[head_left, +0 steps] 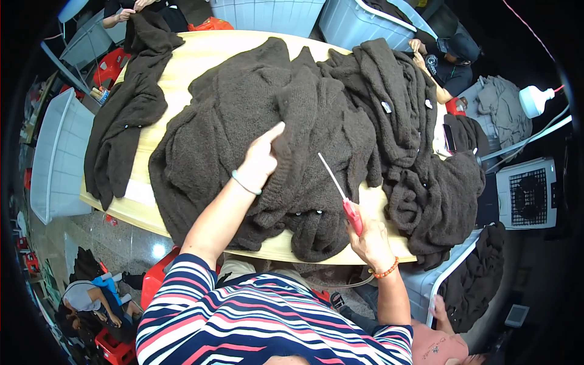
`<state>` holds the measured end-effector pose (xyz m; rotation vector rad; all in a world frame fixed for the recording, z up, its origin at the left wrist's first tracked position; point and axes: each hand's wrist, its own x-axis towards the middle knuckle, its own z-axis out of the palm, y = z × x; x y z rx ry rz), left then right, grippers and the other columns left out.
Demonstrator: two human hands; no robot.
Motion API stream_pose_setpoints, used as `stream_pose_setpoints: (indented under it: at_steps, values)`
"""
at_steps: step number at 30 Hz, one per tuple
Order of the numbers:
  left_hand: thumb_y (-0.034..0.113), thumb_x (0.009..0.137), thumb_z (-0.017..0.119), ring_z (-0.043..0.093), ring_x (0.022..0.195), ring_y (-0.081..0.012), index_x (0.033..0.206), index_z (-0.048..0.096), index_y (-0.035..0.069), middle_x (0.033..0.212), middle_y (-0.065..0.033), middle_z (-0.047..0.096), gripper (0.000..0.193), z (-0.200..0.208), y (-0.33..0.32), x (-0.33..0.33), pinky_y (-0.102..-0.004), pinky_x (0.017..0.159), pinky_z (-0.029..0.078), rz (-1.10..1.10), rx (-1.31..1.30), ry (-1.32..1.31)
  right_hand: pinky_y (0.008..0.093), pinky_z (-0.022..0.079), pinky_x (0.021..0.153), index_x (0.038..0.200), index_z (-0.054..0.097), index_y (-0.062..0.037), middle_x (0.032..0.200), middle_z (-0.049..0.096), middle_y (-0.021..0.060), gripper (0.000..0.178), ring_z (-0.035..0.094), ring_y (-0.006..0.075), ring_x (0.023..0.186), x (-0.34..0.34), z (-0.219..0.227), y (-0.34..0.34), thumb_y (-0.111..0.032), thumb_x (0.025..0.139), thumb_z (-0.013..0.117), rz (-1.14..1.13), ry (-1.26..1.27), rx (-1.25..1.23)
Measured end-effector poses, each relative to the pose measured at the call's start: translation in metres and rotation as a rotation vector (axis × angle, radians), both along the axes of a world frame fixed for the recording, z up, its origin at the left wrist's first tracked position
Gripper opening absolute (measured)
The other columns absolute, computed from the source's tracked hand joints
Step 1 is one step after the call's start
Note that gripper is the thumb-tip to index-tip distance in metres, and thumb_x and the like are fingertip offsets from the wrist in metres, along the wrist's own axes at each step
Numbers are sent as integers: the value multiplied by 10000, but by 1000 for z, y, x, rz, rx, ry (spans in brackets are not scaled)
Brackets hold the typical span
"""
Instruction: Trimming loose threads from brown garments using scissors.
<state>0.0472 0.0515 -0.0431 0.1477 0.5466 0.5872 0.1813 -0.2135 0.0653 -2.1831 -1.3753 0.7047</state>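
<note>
A large dark brown fuzzy knit sweater [225, 140] lies bunched over the middle of the table. My left hand [260, 159] is on it, one finger stretched out along the knit. The other fingers are partly hidden and look closed on a raised, slightly blurred fold. Close to the table's near edge, my right hand [372, 243] grips a red-handled tool [351, 216]. Its long, thin pale shaft points up and left over the sweater; the exact kind of tool is unclear. Small pale spots show on the knit near the front edge.
On the pale yellow table [204, 45], more brown knits [398, 103] pile at right, and another garment [125, 137] hangs along the left. Co-workers sit at the far left and far right [453, 67]. Grey-blue bins [58, 158] surround the table. A white lamp [535, 100] hangs at right.
</note>
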Motion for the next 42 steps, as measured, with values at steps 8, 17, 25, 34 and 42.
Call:
stream_pose_setpoints:
  at_steps: [8,17,25,34,42]
  values:
    - [-44,862,680,627,1003,-172,1393,357,-25,1125,-133,647,622,-39,-85,17,-292,885,523,156,715,349,484,514,670,1201,597,-93,747,648,228,341,651,428,720,-9,20,-18,-146,869,652,40,-172,-119]
    - [-47,863,660,626,912,-124,1454,315,25,1019,-112,671,688,-61,-108,16,-236,821,503,9,996,710,484,532,619,1041,558,-49,648,643,207,185,672,376,631,3,-29,15,-131,877,583,125,-291,-27]
    - [-51,867,647,617,953,-134,1482,262,33,1065,-121,645,731,-80,-113,21,-237,834,501,182,910,442,490,542,622,908,554,-41,681,650,203,112,679,378,667,13,-21,90,-138,855,572,122,-467,-8]
    - [-12,848,697,623,985,-160,1486,202,-7,1081,-131,665,807,-91,-106,7,-272,883,498,35,971,762,487,521,649,1054,588,-76,691,642,206,204,660,406,687,-27,0,-17,-159,868,611,182,-172,-260]
    - [87,934,635,626,1059,-210,1393,386,-35,1230,-116,606,536,-41,-57,7,-342,920,529,71,506,204,468,513,683,1145,587,-104,733,648,183,286,653,394,718,-29,5,-15,-123,863,632,-16,-174,-108]
